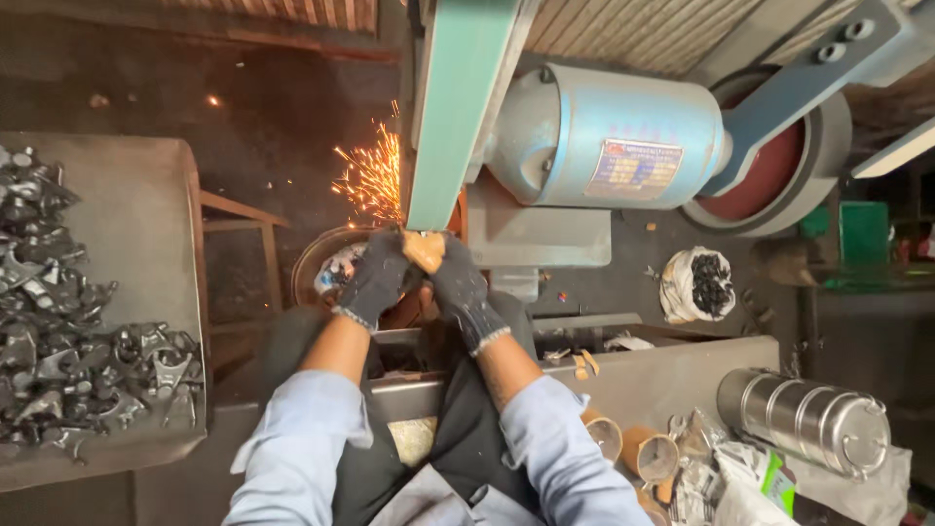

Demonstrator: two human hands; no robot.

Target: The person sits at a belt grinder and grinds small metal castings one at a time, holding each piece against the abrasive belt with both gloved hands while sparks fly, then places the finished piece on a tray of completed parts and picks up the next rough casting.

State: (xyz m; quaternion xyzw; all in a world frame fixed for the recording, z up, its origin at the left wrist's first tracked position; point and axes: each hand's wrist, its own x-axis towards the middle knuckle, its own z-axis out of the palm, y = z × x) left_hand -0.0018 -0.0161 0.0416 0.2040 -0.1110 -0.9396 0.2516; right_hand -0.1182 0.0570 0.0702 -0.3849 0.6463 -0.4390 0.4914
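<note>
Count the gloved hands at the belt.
2: left hand and right hand, side by side at the green belt, pressing a small workpiece; sparks fly left.

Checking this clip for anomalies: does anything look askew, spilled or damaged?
Nothing stands out. Both gloved hands, left hand and right hand, press a small workpiece against the green belt; sparks fly left.

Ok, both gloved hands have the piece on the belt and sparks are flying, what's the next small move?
Probably keep both hands steady and turn the workpiece slightly against the green belt: sparks spray left, so it is cutting at one spot.
</note>
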